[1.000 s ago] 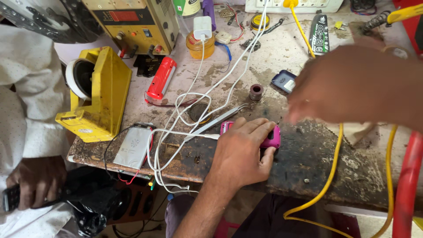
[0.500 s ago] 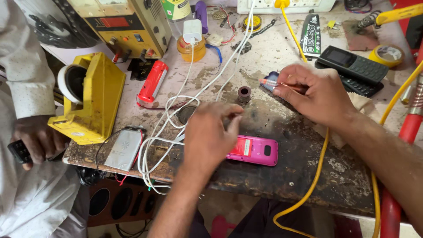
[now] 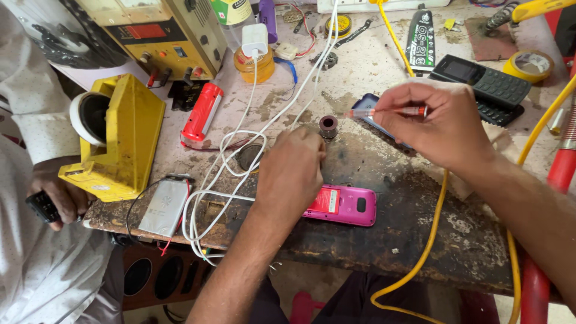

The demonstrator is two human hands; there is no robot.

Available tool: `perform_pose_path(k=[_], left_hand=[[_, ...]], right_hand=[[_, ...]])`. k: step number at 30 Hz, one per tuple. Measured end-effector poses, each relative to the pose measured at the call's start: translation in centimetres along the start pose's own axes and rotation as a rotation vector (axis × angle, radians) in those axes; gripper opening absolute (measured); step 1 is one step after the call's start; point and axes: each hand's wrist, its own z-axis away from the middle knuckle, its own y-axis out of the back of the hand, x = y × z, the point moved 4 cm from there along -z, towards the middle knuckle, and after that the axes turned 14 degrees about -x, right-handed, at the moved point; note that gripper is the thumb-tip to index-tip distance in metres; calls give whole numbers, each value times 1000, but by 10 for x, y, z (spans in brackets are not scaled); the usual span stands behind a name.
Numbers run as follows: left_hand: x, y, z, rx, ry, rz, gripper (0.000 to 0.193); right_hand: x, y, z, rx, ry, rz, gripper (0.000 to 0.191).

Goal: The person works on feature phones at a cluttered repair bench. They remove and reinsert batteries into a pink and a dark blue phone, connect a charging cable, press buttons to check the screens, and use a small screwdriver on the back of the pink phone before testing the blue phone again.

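A pink phone (image 3: 354,207), lying face down with a red label showing in its back, rests on the dark worn bench edge (image 3: 420,234). My left hand (image 3: 291,174) lies just above it, knuckles up. Its bunched fingertips are at a small dark wire spool (image 3: 328,126); what they pinch, if anything, is hidden. My right hand (image 3: 447,129) holds a thin tool with a clear reddish handle (image 3: 384,111) level, tip pointing left toward the spool. Under that hand peeks a blue-edged phone (image 3: 369,103).
Left of my hands are a yellow tape dispenser (image 3: 123,141), a red torch (image 3: 203,114), white cables (image 3: 234,162) and a silver battery pack (image 3: 165,207). At the back are a yellow power supply (image 3: 162,33), a black keypad phone (image 3: 486,81) and a tape roll (image 3: 529,63). A yellow cable (image 3: 423,255) hangs over the edge. Another person's hand (image 3: 57,195) holds a black phone.
My left hand let go of the pink phone and moved up to the spool. My right hand drew back from the far side, now holding the thin tool.
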Motion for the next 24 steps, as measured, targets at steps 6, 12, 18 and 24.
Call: perform_pose_path(k=[6, 12, 18, 24], left_hand=[[-4, 10, 23, 69, -2, 408, 10], [3, 16, 31, 64, -51, 484, 10], [2, 18, 33, -5, 9, 533, 12], [8, 23, 41, 89, -83, 414, 12]], right_hand=[[-8, -15, 6, -171, 238, -352, 15], [-24, -18, 12, -133, 410, -328, 39], [-41, -24, 22, -137, 492, -132, 46], [-46, -26, 25, -143, 560, -124, 45]])
